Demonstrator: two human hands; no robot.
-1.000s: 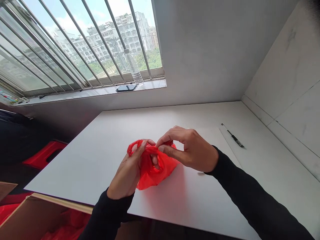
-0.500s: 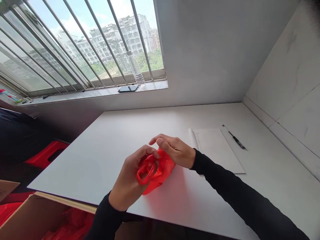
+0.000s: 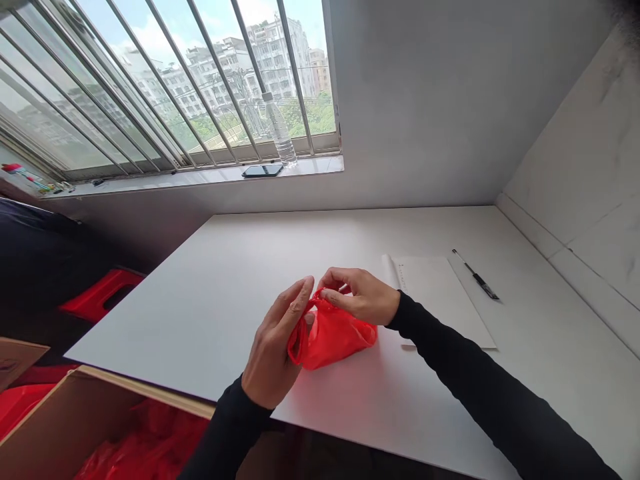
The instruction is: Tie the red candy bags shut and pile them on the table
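Your right hand (image 3: pixel 367 293) has closed its grip, pinching the red bag (image 3: pixel 337 339) near its top. Your left hand (image 3: pixel 274 343) has uncurled, loosely cupping its side, so both hold it.

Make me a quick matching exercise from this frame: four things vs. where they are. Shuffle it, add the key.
Things
1. Red bag
2. Pen
3. Clear bottle
4. Cardboard box

Places
A. On the windowsill, in front of the bars
B. By the near left edge of the table, with red plastic inside
C. Between the left hand and the right hand, touched by both
D. On the table, just right of the notebook

Pairs: 1-C, 2-D, 3-A, 4-B
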